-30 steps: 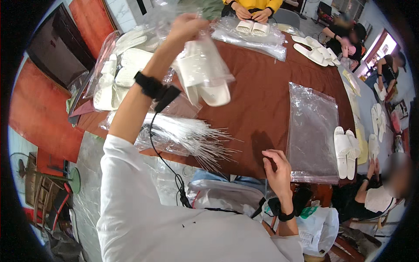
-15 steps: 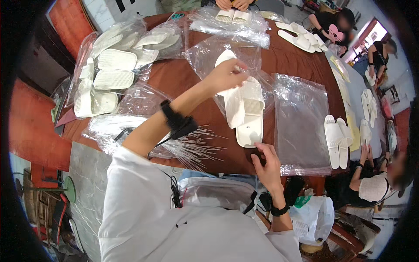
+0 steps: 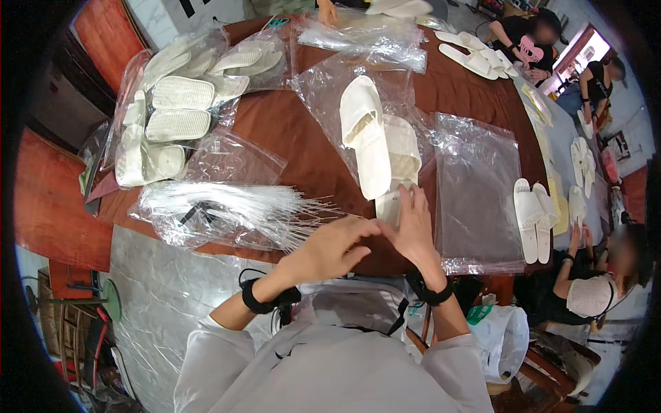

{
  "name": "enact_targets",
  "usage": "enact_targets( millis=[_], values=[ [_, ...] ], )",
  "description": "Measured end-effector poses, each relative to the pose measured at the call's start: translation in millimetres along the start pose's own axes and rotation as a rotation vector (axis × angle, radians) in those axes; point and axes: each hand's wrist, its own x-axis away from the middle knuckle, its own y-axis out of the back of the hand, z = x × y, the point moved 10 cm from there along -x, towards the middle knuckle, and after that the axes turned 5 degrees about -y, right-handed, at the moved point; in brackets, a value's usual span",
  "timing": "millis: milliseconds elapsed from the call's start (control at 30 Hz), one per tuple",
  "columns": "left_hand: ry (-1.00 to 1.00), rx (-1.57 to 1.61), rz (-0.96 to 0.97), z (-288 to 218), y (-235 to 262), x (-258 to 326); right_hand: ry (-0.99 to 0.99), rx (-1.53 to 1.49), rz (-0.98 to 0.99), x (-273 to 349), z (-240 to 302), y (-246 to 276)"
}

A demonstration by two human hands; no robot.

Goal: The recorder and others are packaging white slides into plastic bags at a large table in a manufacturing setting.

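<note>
Two white slippers lie in front of me on a clear plastic bag (image 3: 320, 86). The left slipper (image 3: 365, 141) partly overlaps the right slipper (image 3: 401, 155), whose heel end is nearer me. My right hand (image 3: 414, 227) covers part of that heel, its fingers stretched out along it rather than wrapped round it. Close by, my left hand (image 3: 334, 251) hovers near the table's front edge, fingers apart and holding nothing. Its fingertips reach toward my right thumb; whether they touch I cannot tell.
A bundle of thin white strips (image 3: 234, 210) lies at left, below bagged slippers (image 3: 180, 93). Flat clear bags (image 3: 476, 199) and a slipper pair (image 3: 533, 220) are at right. Across the table, another person's hand (image 3: 327, 12) is near more bags. Co-workers sit at the right.
My left hand has come back from the left slipper toward my body. My right hand has moved up onto the right slipper's heel. Across the table, the other person's slippers have moved away.
</note>
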Motion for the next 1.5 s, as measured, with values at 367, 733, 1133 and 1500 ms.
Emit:
enact_targets(
  millis=[367,733,1133,1500],
  values=[
    [-0.7,0.301,-0.083,-247.4,47.4,16.9,0.181,-0.166,-0.116,-36.8,23.7,-7.6],
    [-0.763,0.235,-0.688,-253.0,78.6,56.1,-0.171,-0.89,-0.025,-33.2,12.2,-32.1],
    [0.025,-0.135,0.058,-85.4,104.9,11.0,-0.041,-0.393,0.08,8.3,16.9,-11.7],
    [0.095,-0.543,-0.169,32.3,23.0,1.1,0.155,0.103,-0.158,-29.3,27.7,-33.8]
  ],
)
